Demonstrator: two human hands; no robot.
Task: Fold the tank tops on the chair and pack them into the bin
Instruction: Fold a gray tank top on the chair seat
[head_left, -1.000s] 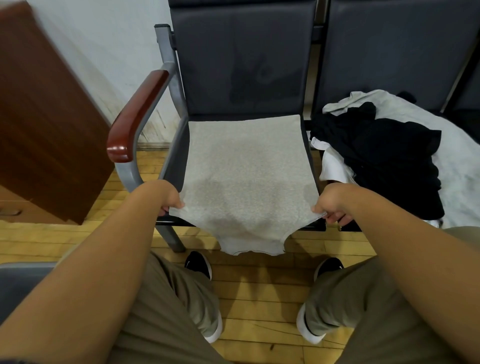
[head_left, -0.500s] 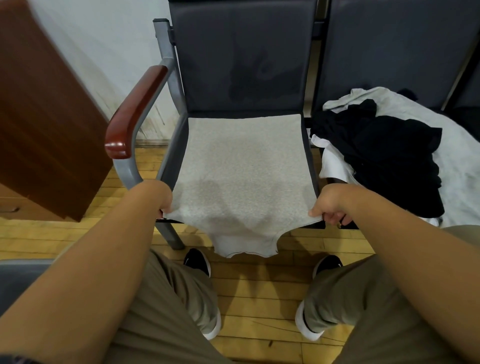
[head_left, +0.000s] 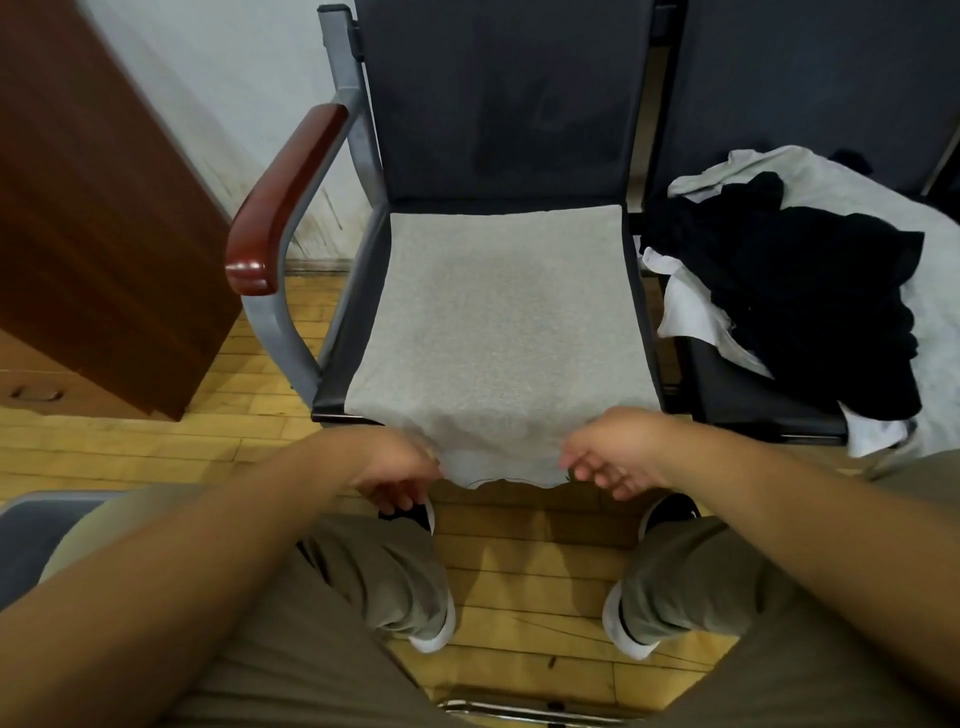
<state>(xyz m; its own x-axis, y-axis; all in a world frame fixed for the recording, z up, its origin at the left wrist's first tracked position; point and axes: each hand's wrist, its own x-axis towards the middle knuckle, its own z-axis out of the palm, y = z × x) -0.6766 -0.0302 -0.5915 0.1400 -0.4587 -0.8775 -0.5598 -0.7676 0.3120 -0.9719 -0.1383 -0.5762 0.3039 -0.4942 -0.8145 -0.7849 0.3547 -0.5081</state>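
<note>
- A brown wooden cabinet (head_left: 104, 208) stands at the far left on the plank floor; it plays no part in the task.
- The dark grey padded chair (head_left: 493, 104) with a red-brown wooden armrest (head_left: 280, 192) serves as the worktop.
- The left hand (head_left: 395, 467) sits just beside the left edge of the overhanging cloth with its fingers curled under. Whether its grip is closed on the fabric I cannot tell.
- The light grey knit tank top (head_left: 493, 322) lies spread smooth over the seat. Its far edge is at the backrest, and its near end hangs over the front of the seat between the hands.
- The right hand (head_left: 618, 452) is at the right edge of that overhang. Its fingers are loose and apart, so its grip looks relaxed and holds nothing.
- A pile of black, white and pale grey garments (head_left: 810, 291) lies crumpled on the neighbouring seat.
- Progress, as I judge it: early. One top is laid flat and ready for a fold, the pile is unfolded, and the bin is not in view, so nothing shows as packed.
- No brand, label or writing can be read anywhere.
</note>
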